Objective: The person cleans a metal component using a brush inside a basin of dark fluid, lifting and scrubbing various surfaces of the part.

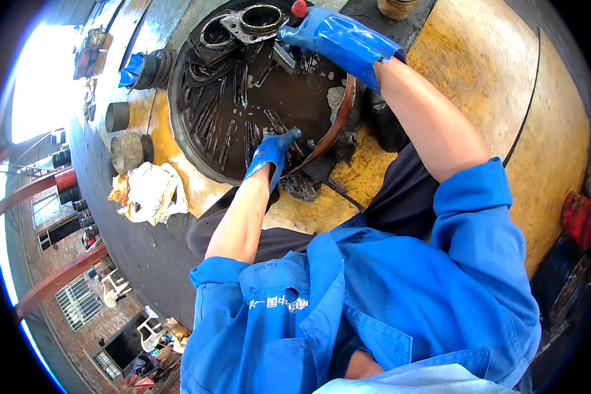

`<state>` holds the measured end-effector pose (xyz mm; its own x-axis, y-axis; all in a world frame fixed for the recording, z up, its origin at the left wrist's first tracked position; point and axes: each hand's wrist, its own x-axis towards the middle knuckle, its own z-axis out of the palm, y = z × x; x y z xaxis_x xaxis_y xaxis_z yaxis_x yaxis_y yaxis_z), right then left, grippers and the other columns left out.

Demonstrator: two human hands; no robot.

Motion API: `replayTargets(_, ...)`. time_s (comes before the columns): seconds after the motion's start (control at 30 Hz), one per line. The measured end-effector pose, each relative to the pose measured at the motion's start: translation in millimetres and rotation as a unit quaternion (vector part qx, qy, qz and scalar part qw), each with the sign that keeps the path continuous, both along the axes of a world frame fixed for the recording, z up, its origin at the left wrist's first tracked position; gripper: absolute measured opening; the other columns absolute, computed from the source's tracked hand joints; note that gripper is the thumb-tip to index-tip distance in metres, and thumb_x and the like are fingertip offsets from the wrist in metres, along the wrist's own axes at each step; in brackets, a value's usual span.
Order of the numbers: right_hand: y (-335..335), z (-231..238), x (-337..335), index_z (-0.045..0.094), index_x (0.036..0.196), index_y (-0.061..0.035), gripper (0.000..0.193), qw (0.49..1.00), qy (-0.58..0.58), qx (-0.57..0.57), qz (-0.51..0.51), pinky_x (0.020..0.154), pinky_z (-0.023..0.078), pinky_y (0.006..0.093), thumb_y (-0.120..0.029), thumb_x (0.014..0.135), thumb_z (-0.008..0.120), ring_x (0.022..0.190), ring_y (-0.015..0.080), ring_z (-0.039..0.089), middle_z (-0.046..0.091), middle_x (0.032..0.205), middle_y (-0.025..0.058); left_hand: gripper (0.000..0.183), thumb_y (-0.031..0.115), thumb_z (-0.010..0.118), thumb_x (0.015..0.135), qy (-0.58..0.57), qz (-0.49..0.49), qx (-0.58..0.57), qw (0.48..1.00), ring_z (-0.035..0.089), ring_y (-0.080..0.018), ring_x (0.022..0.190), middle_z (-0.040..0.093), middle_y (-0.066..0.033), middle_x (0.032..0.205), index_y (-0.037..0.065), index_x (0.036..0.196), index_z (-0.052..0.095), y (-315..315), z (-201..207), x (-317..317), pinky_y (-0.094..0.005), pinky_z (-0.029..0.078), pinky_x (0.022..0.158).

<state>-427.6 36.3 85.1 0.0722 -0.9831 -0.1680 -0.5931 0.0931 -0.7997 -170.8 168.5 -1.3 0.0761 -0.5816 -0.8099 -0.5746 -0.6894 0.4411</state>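
Note:
A wide round basin [177, 134] holds dark, oily liquid in front of me. My right hand [328, 36], in a blue glove, is closed around a tool with a red end [299, 8] over the basin's far right part. Beside that hand lies a greasy metal flange with a round opening [233, 27]. My left hand [269, 154], also gloved in blue, is low over the near side with its fingers curled; what they hold, if anything, is hidden. Just beyond it is a dark slim strip [275, 120]. Several blackened slim pieces [227, 144] lie in the liquid.
Left of the basin are a crumpled white cloth [154, 192], a metal cylinder [128, 152] and a darker cylinder [117, 117]. A round can [397, 8] stands at the far right. Yellowish sheeting [469, 59] covers the floor to the right.

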Motion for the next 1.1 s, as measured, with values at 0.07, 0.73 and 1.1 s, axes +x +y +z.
replayTargets(0.07, -6, -5, 6, 0.076, 0.097, -0.0075, 0.043, 1.000, 0.013, 0.007, -0.008, 0.076, 0.055, 0.0416, -0.045, 0.085, 0.060, 0.078, 0.0310, 0.070, 0.073, 0.080, 0.0159, 0.063, 0.045, 0.076, 0.087, -0.080, -0.058, -0.046, 0.994, 0.070, -0.0325, 0.102, 0.074, -0.0202, 0.115, -0.006, 0.124, 0.070, -1, 25, -18, -0.0405, 0.051, 0.094)
replayTargets(0.73, -18, -15, 16, 0.076, 0.100, -0.0094, 0.044, 0.998, 0.038, 0.040, 0.007, 0.077, 0.056, 0.0403, -0.047, 0.085, 0.060, 0.077, 0.0285, 0.071, 0.073, 0.079, 0.0130, 0.044, 0.031, 0.039, 0.111, 0.478, 0.855, 0.196, -0.047, 0.053, -0.0177, 0.131, 0.064, -0.0091, 0.138, 0.006, 0.145, 0.055, -11, 10, 10, -0.0304, 0.034, 0.119)
replayTargets(1.1, -12, -7, 17, 0.077, 0.099, -0.0093, 0.045, 0.998, 0.052, 0.045, -0.005, 0.077, 0.056, 0.0408, -0.049, 0.085, 0.059, 0.078, 0.0301, 0.071, 0.073, 0.080, 0.0152, 0.037, 0.023, 0.050, 0.106, 0.564, 0.560, 0.138, 0.591, 0.059, -0.0200, 0.117, 0.068, -0.0096, 0.127, 0.004, 0.137, 0.059, -10, 27, 38, -0.0340, 0.043, 0.107)
